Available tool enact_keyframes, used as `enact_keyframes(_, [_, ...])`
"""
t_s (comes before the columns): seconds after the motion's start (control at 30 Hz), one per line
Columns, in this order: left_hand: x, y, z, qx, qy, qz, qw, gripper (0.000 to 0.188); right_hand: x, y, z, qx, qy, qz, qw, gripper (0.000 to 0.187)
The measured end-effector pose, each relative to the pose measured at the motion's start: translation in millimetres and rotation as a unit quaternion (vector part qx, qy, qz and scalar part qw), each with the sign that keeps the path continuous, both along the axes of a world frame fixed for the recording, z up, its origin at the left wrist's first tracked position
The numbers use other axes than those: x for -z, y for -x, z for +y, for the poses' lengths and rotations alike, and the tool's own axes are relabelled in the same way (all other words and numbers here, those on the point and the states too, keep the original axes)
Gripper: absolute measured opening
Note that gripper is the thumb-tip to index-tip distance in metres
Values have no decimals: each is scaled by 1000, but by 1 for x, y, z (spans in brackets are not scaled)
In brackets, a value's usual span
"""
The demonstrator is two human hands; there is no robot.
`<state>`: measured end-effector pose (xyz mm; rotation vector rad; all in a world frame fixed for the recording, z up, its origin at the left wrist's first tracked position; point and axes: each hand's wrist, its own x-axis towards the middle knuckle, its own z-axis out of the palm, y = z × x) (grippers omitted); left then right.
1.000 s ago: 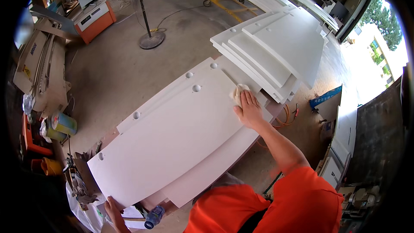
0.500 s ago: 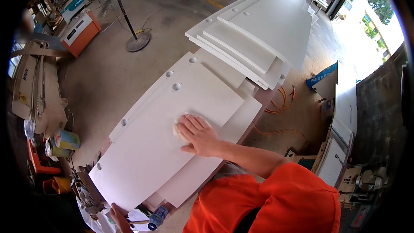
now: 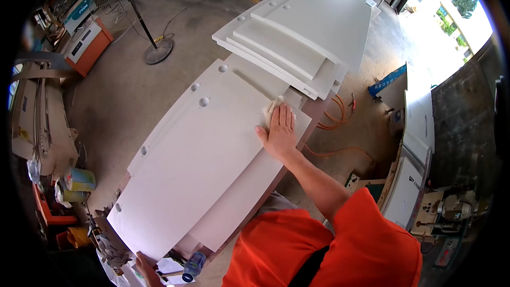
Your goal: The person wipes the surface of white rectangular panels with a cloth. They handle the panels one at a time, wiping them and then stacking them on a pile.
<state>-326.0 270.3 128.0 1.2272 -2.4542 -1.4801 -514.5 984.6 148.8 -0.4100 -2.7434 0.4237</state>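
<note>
A large white panel (image 3: 186,154) with several round holes along its far left side lies on top of another white panel (image 3: 234,202). Near its right end, my right hand (image 3: 280,135) presses a crumpled whitish cloth (image 3: 274,107) against the surface, fingers laid over it and thumb out to the side. Down at the panel's near left corner, my left hand (image 3: 146,269) holds the edge. Only part of that hand shows.
More white panels (image 3: 319,21) are stacked beyond. A plastic bottle (image 3: 194,267) is beside the near end. A fan on a stand (image 3: 158,51) stands on the floor at left; an orange hose (image 3: 340,151) lies at right. Paint tins (image 3: 79,179) stand far left.
My right hand has slid with the cloth from the panel's middle toward its far right end. The left hand stays at the near corner. The whole view has shifted slightly.
</note>
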Motion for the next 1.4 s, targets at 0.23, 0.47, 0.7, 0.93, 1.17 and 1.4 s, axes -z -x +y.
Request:
enact_keyframes(0.23, [-28,3,35,2,26,-7,1000,64,-9,-9,9,-59,-35,13,998,93])
enact_keyframes(0.47, [-36,17,43,25,9,-4,1000,57,-24,-73,-166,-370,2,-7,929,96])
enact_keyframes(0.7, [-61,23,67,29,-64,34,997,45,-2,-19,-38,-189,-107,30,976,90])
enact_keyframes(0.93, [-52,10,55,-38,-327,124,936,68,-29,-68,-215,-538,-109,-1,836,91])
enact_keyframes(1.17, [-34,-11,30,-16,-593,277,756,113,-29,-108,-485,-758,-112,-32,642,80])
enact_keyframes(1.4, [-31,-16,22,-35,-621,309,719,122,-16,-90,-433,-765,-174,0,620,75])
